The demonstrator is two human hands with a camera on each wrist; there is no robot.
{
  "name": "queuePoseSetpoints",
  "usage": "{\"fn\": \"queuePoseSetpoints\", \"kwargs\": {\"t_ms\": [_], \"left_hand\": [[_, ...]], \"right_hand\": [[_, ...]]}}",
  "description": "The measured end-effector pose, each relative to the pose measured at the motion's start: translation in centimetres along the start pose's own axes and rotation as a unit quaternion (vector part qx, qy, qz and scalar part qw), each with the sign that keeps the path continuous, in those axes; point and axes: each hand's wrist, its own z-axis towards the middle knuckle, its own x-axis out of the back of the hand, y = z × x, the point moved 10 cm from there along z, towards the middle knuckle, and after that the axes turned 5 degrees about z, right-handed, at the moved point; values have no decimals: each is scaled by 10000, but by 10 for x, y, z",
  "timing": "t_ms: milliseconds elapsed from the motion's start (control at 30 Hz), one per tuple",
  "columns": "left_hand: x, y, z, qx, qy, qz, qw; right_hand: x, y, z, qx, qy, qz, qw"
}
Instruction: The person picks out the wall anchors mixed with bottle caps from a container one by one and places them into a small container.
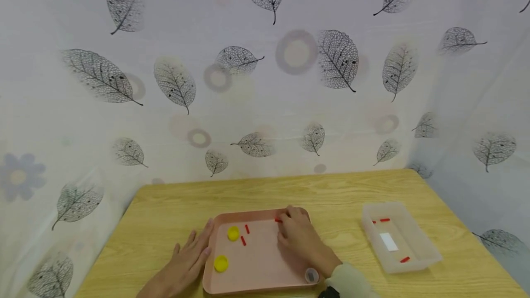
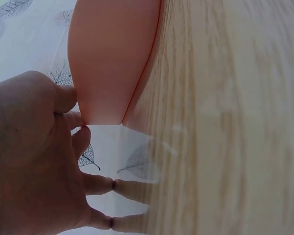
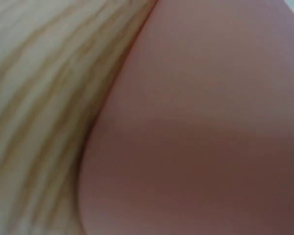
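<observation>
A pink tray point(image 1: 265, 279) lies on the table, its outer wall point(image 2: 115, 58) large in the left wrist view. My left hand point(image 1: 186, 259) rests at the tray's left rim, fingers mostly straight and spread, thumb and nearest fingers touching the edge. Over the tray's far right corner, my right hand point(image 1: 299, 233) pinches a small red stick point(image 1: 278, 220); its end shows at the fingertips. Two more red sticks point(image 1: 247, 229) point(image 1: 243, 241) lie in the tray beside a round yellow piece point(image 1: 233, 233). Another yellow piece point(image 1: 221, 263) lies nearer the front. The right wrist view shows only tray wall and table.
A small clear round container point(image 1: 312, 275) sits in the tray's near right corner, below my right wrist. To the right stands a translucent bin point(image 1: 418, 261) with red sticks point(image 1: 385, 220) and a white rectangle point(image 1: 388, 242) inside. A leaf-patterned curtain point(image 1: 265, 105) hangs behind the wooden table point(image 1: 339, 192).
</observation>
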Motion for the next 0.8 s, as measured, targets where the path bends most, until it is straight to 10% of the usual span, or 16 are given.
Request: {"fn": "queuePoseSetpoints", "kwargs": {"t_ms": [800], "left_hand": [[-2, 0, 0, 70, -162, -161, 9997]], "right_hand": [[-10, -3, 7, -214, 64, -212, 9995]]}}
